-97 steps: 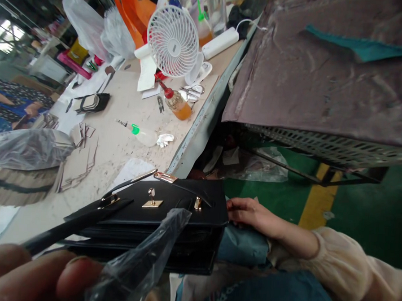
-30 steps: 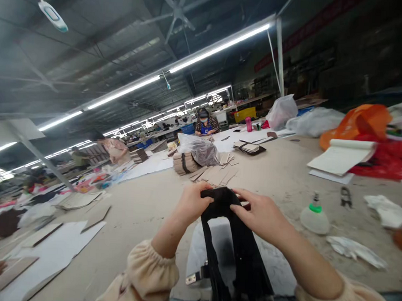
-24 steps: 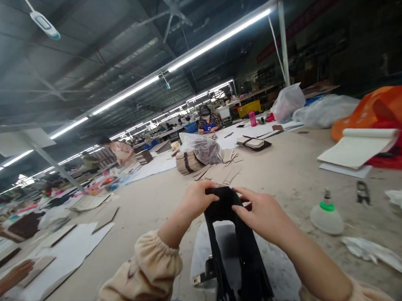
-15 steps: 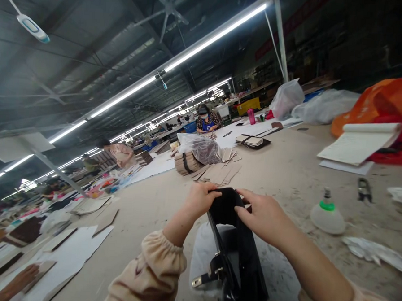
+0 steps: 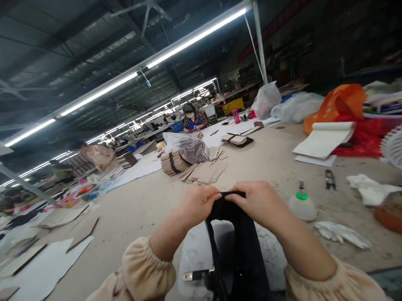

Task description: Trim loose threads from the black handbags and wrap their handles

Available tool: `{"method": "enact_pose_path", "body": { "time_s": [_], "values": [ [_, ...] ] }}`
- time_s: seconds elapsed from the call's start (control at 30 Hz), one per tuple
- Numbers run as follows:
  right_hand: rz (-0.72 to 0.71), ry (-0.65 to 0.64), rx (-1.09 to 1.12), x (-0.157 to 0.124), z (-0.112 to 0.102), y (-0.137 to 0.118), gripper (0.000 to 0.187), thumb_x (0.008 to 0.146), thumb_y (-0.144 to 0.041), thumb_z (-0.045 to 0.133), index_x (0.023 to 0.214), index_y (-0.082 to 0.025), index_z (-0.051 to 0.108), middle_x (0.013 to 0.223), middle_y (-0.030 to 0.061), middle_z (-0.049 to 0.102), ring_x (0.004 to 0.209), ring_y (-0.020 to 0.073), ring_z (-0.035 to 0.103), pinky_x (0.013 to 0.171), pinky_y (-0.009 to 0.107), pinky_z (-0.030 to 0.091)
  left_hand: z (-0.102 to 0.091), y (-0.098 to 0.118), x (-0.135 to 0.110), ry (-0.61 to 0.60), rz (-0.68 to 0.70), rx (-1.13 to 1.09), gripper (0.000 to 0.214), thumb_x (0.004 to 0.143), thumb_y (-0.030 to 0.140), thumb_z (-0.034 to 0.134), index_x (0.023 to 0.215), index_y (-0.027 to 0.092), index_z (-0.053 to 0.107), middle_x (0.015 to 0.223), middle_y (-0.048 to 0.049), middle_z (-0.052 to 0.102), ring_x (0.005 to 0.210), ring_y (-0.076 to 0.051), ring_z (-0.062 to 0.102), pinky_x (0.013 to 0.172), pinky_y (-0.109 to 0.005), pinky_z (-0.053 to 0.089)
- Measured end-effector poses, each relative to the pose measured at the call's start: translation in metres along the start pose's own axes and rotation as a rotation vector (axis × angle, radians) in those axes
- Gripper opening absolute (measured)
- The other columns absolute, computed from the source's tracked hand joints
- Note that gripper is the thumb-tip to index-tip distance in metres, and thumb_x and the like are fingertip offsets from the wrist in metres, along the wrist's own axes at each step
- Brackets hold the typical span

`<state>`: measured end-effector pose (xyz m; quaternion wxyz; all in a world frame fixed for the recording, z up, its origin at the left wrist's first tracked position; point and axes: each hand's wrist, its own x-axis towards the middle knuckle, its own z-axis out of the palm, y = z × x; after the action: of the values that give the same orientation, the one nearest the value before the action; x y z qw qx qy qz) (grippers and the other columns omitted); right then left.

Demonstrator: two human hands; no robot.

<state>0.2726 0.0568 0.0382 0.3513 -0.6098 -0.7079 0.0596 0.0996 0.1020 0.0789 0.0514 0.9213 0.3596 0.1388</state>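
Note:
A black bag (image 5: 254,261) stands in front of me, with a short strap ending in a metal clasp (image 5: 188,276) sticking out at its left. At the far end of its upper edge, my left hand (image 5: 198,202) pinches the black material between thumb and fingers. Close beside it, my right hand (image 5: 257,200) grips the same edge, thumb on the near side. The two hands are a small gap apart. Under the bag lies a pale, smudged slab (image 5: 192,244). The bag's lower end runs out of the frame.
Beyond my hands are stacked brown card pieces (image 5: 200,170) and a plastic bag (image 5: 188,145). At right are a bottle with a green collar (image 5: 302,205), black nippers (image 5: 330,179), a white glove (image 5: 343,233) and a notepad (image 5: 324,139). Co-workers (image 5: 194,118) sit farther off.
My view has swung to the right. My right hand has moved in along the bag's edge toward my left hand, its fingers now closed closer together. The bag's opening looks narrower at the far end.

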Motion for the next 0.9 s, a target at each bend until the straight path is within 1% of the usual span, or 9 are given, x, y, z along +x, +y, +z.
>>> {"method": "enact_pose_path", "body": {
  "time_s": [0.1, 0.3, 0.37, 0.43, 0.5, 0.57, 0.63, 0.77, 0.9],
  "values": [
    [-0.041, 0.027, -0.12, -0.003, -0.008, 0.002, 0.027, 0.081, -0.039, 0.052, 0.063, -0.023, 0.065, 0.066, 0.0004, 0.066, 0.064, 0.0149, 0.057, 0.054, 0.026, 0.03, 0.002, 0.005, 0.003, 0.006, 0.036, 0.006, 0.028, 0.086, 0.026, 0.044, 0.065, 0.017, 0.059, 0.056, 0.0023, 0.051, 0.055, -0.009, 0.044, 0.054, -0.022, 0.029],
    [-0.096, 0.038, -0.147, -0.008, -0.001, 0.007, 0.032, 0.085, -0.041, 0.049, 0.063, -0.022, 0.061, 0.064, 0.0, 0.064, 0.062, 0.0132, 0.054, 0.055, 0.026, 0.027, -0.002, 0.007, 0.007, -0.049, -0.002, -0.006, 0.031, 0.087, 0.025, 0.041, 0.064, 0.017, 0.059, 0.057, 0.0016, 0.054, 0.056, -0.009, 0.047, 0.053, -0.021, 0.031],
    [-0.101, 0.026, -0.142, -0.009, 0.001, 0.008, 0.032, 0.085, -0.041, 0.048, 0.063, -0.021, 0.061, 0.064, 0.0001, 0.064, 0.062, 0.013, 0.054, 0.055, 0.026, 0.026, -0.005, 0.008, 0.007, -0.085, -0.009, -0.036, 0.028, 0.087, 0.024, 0.04, 0.073, 0.017, 0.063, 0.064, 0.0005, 0.06, 0.06, -0.01, 0.051, 0.056, -0.021, 0.034],
    [-0.111, 0.022, -0.139, -0.009, 0.001, 0.007, 0.032, 0.086, -0.041, 0.047, 0.064, -0.022, 0.062, 0.064, -0.0001, 0.064, 0.062, 0.013, 0.055, 0.055, 0.026, 0.026, -0.009, 0.01, 0.005, -0.105, 0.007, -0.089, 0.019, 0.083, 0.024, 0.048, 0.09, 0.019, 0.065, 0.078, -0.0003, 0.066, 0.071, -0.012, 0.057, 0.063, -0.021, 0.039],
    [-0.111, 0.021, -0.143, -0.01, 0.001, 0.006, 0.031, 0.086, -0.04, 0.047, 0.066, -0.022, 0.063, 0.066, -0.0002, 0.065, 0.063, 0.0131, 0.055, 0.054, 0.026, 0.026, -0.01, 0.011, 0.005, -0.123, 0.01, -0.116, 0.023, 0.076, 0.024, 0.057, 0.098, 0.022, 0.064, 0.087, 0.0003, 0.068, 0.077, -0.014, 0.059, 0.067, -0.022, 0.04],
    [-0.101, 0.012, -0.155, -0.01, 0.001, 0.006, 0.032, 0.087, -0.04, 0.046, 0.066, -0.022, 0.063, 0.067, 0.0003, 0.066, 0.064, 0.0137, 0.056, 0.054, 0.026, 0.026, -0.009, 0.012, 0.006, -0.125, -0.025, -0.09, 0.019, 0.074, 0.021, 0.058, 0.091, 0.021, 0.066, 0.079, 0.0007, 0.068, 0.073, -0.014, 0.058, 0.064, -0.022, 0.04],
    [-0.099, -0.009, -0.156, -0.009, 0.0, 0.007, 0.034, 0.088, -0.041, 0.044, 0.067, -0.022, 0.064, 0.069, 0.0012, 0.067, 0.066, 0.0143, 0.057, 0.056, 0.026, 0.028, -0.005, 0.011, 0.008, -0.113, -0.045, -0.045, 0.014, 0.077, 0.02, 0.054, 0.08, 0.019, 0.067, 0.07, 0.0003, 0.066, 0.066, -0.013, 0.057, 0.06, -0.022, 0.038],
    [-0.15, -0.054, -0.126, -0.009, -0.001, 0.012, 0.031, 0.09, -0.034, 0.042, 0.075, -0.022, 0.066, 0.076, 0.0016, 0.069, 0.071, 0.0145, 0.059, 0.059, 0.026, 0.03, 0.003, 0.01, 0.012, -0.071, 0.007, 0.023, 0.021, 0.083, 0.024, 0.048, 0.072, 0.017, 0.065, 0.064, -0.0008, 0.062, 0.062, -0.011, 0.053, 0.057, -0.022, 0.034],
    [-0.135, -0.02, -0.184, -0.011, -0.001, 0.011, 0.029, 0.088, -0.031, 0.043, 0.073, -0.021, 0.065, 0.074, 0.0026, 0.069, 0.069, 0.0153, 0.06, 0.058, 0.027, 0.03, 0.007, 0.01, 0.011, -0.051, 0.023, 0.038, 0.024, 0.084, 0.023, 0.047, 0.064, 0.016, 0.06, 0.058, 0.0007, 0.056, 0.057, -0.01, 0.048, 0.054, -0.021, 0.03]
  ]
}}
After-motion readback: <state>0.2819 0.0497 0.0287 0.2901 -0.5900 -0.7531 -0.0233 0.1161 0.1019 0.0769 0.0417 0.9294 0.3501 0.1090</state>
